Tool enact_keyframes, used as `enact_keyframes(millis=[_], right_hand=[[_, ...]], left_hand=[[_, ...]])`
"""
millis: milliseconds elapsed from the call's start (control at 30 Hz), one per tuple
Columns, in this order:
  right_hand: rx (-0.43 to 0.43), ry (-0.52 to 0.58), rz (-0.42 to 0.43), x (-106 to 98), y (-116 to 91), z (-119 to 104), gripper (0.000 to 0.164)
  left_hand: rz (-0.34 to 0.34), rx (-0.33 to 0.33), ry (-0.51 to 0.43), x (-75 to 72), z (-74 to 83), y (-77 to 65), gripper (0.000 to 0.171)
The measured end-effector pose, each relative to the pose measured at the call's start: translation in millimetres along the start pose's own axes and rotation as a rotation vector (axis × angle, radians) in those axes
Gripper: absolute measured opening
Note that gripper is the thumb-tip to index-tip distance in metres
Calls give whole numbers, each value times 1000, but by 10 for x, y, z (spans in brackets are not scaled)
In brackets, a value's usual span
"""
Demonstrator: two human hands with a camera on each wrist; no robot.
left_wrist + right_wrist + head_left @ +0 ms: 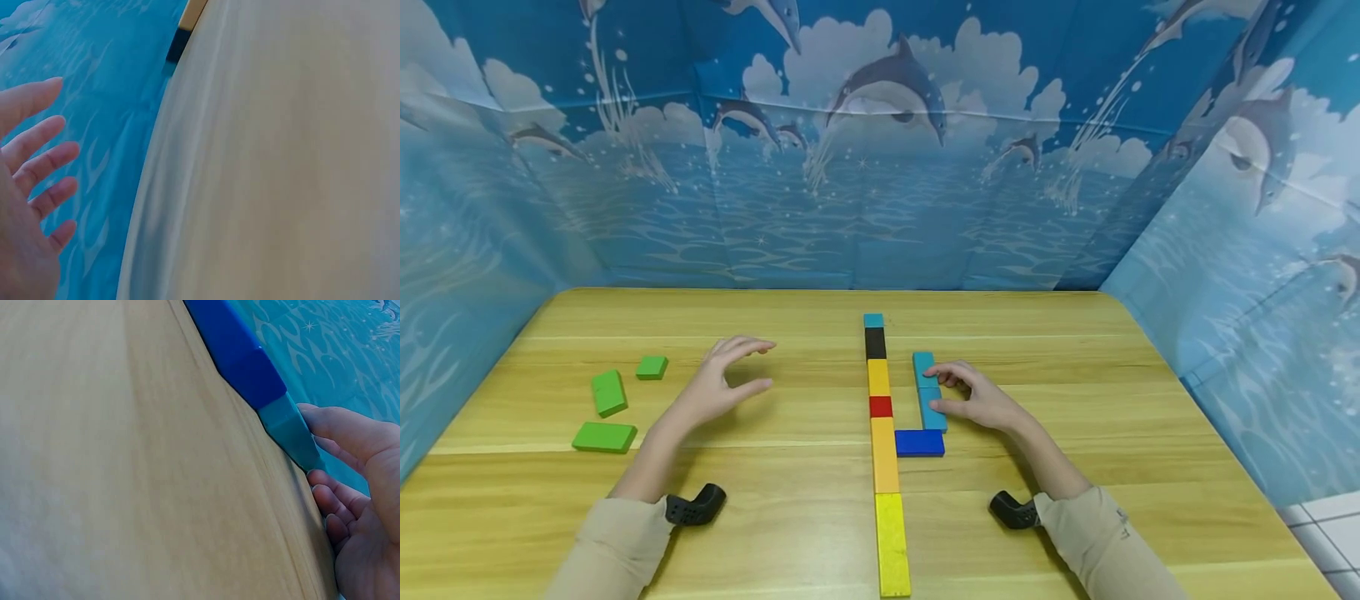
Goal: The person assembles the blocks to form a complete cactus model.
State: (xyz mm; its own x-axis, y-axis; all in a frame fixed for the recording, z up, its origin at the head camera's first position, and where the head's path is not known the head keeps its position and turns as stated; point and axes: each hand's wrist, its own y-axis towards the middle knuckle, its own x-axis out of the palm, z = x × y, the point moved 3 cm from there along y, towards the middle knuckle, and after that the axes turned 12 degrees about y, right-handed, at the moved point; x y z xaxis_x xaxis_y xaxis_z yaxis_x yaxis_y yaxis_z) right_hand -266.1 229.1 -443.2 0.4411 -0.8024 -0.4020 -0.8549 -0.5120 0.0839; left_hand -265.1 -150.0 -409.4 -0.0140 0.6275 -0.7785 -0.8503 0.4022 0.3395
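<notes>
My right hand [973, 398] is at two light blue blocks laid end to end. Its index fingertip is over the far light blue block [922, 360] and its thumb over the near light blue block [934, 419], with a gap between the two digits. The right wrist view shows the thumb [337, 425] right beside a light blue block [290, 431], the lower fingers bent near the tabletop. My left hand [718, 383] hovers over the table's left half, thumb and fingers spread, holding nothing. A dark blue block [919, 443] lies crosswise below the light blue pair.
A straight row of blocks runs away from me: yellow [892, 542], orange [885, 454], red [881, 407], amber [877, 377], black [875, 342] and light blue [873, 320]. Three green blocks [605, 437] lie at left. A dolphin-print curtain [887, 208] borders the wooden table.
</notes>
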Motion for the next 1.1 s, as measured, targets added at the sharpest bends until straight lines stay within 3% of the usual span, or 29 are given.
enact_keyframes(millis=[233,467,667,867,1100], right_hand=[[-21,-20,9,13,-2,-17,42],[-25,-9,0,48,-22,-240,40],[-11,-26,11,27,-3,-48,41],[-14,4,4,5,-1,17,41],[-13,-3,7,5,4,6,41]], left_hand=[[-3,-32,58,-267,-157,-407,50],[36,-65,104,-478,-288,-787,51],[56,-133,121,-603,-398,-1066,54],[71,-187,160,-719,-498,-1263,58],[98,-205,192,-796,-625,-1382,59]])
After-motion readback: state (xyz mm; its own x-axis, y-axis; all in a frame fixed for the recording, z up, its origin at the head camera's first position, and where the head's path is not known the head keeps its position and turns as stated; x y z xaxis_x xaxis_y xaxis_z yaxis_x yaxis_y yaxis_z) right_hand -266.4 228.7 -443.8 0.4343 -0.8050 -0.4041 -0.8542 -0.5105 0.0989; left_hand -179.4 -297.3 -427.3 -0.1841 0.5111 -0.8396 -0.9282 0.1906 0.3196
